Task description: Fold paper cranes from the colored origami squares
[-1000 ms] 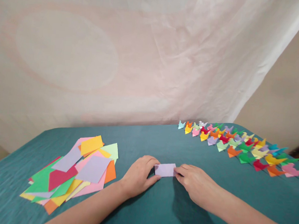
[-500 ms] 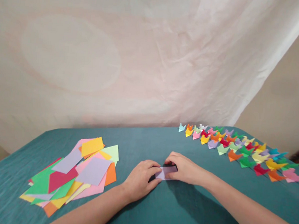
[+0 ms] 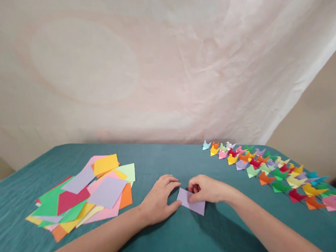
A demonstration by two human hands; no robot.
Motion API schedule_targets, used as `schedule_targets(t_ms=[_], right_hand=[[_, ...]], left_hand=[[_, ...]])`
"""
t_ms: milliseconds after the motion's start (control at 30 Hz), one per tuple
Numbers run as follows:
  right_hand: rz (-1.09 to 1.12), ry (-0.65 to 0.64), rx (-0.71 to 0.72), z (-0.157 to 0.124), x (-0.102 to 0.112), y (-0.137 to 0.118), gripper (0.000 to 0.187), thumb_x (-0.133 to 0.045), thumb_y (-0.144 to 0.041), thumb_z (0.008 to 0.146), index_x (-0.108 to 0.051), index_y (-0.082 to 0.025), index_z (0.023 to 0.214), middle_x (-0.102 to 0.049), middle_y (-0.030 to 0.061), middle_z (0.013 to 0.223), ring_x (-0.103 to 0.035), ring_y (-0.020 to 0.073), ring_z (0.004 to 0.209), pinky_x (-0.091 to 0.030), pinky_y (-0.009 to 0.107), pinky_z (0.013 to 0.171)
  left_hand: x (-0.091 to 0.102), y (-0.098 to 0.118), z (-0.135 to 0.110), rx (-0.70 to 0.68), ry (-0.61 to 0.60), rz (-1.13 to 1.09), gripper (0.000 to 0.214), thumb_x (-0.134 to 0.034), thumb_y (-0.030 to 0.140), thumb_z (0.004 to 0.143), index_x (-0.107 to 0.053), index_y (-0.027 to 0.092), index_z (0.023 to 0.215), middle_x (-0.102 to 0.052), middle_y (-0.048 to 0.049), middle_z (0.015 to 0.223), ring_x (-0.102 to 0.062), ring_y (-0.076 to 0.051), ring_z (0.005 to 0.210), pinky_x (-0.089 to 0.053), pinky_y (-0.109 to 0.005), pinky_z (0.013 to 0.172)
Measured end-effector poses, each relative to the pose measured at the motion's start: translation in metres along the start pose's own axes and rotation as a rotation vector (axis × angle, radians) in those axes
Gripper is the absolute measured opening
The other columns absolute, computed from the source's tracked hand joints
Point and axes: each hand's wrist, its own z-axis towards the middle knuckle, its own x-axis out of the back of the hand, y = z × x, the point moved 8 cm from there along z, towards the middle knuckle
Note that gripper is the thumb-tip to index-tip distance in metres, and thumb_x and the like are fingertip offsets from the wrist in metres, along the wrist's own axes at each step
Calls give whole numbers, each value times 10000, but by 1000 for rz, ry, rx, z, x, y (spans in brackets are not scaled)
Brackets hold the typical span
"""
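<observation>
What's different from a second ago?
The purple paper turned, its right end swinging toward the person. The right hand moved from that end to the paper's middle. The left hand stayed by the paper's left end; the paper pile and paper birds stayed put.

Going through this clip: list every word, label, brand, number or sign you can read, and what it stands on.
None: no readable text shows on the lilac paper, the loose coloured sheets, the folded paper birds, the tablecloth or the backdrop, which bears only a faint oval outline.
</observation>
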Motion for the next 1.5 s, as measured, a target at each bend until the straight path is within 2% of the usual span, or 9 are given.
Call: schedule_targets(t_ms=[100, 300, 500, 633, 733, 900, 1033, 1267, 1500], right_hand=[[53, -1, 47, -9, 2, -2, 213, -611, -342, 713, -671, -137, 705, -541, -30, 598, -452, 97, 554, -328, 199, 510], [242, 178, 52, -29, 11, -6, 249, -632, -376, 715, -670, -133, 676, -553, -4, 676, -480, 113, 614, -359, 212, 561], [519, 218, 36, -42, -2, -9, 289, -605, -413, 760, -594, -136, 678, -512, -28, 615, -434, 88, 548, -330, 205, 519], [541, 263, 44, -46, 3, -7, 323, -589, -437, 774, -580, -132, 670, -514, -24, 602, -448, 95, 561, -331, 209, 537], [548, 352, 31, -46, 9, 2, 340, -587, -459, 767, -574, -134, 668, -506, -29, 584, -436, 96, 552, -319, 213, 536], [585, 564, -24, -46, 15, 23, 364, -554, -488, 774, -568, -146, 650, -487, -34, 565, -425, 103, 545, -329, 225, 546], [620, 612, -42, -46, 12, 27, 355, -548, -483, 778, -567, -151, 652, -491, -31, 562, -434, 110, 548, -341, 230, 551], [572, 588, 40, -46, 7, 20, 320, -534, -430, 814, -598, -150, 673, -470, -29, 589, -416, 109, 571, -326, 227, 548], [551, 560, 135, -46, 4, 18, 260, -522, -396, 840, -602, -162, 763, -523, -5, 699, -484, 135, 661, -389, 249, 612]], left_hand=[[2, 0, 1, 4, 4, -42, 411, -602, 269, 776, -527, 174, 1168, -505, -108, 1203, -403, -233, 1185, -322, -423, 1032], [9, 2, 7, 74, 40, -236, 250, -605, 308, 789, -610, 175, 1001, -595, -73, 1044, -512, -203, 1019, -402, -354, 924], [-14, 0, 12, 267, -92, -646, 317, -520, 398, 845, -638, 105, 817, -604, -25, 721, -542, -134, 673, -433, -240, 645], [-22, -2, 24, 323, -68, -836, 381, -564, 447, 808, -637, 73, 798, -615, -44, 729, -559, -148, 689, -437, -256, 668], [-23, -4, 35, 332, 2, -882, 367, -577, 447, 796, -622, 84, 830, -627, -53, 766, -580, -159, 734, -451, -271, 706], [-24, -9, 36, 309, 194, -868, 573, -650, 239, 733, -368, 144, 1222, -593, -99, 1013, -599, -153, 822, -485, -284, 717], [-24, -7, 31, 209, 215, -811, 450, -634, 177, 735, -442, 170, 1141, -594, -92, 1041, -590, -163, 886, -485, -307, 776], [-19, -10, 30, 199, 210, -740, 251, -639, 202, 755, -639, 164, 1004, -622, -69, 991, -596, -166, 845, -490, -271, 757], [-18, -10, 31, 213, 202, -789, 209, -651, 224, 755, -690, 166, 952, -621, -67, 955, -588, -167, 833, -478, -257, 733]])
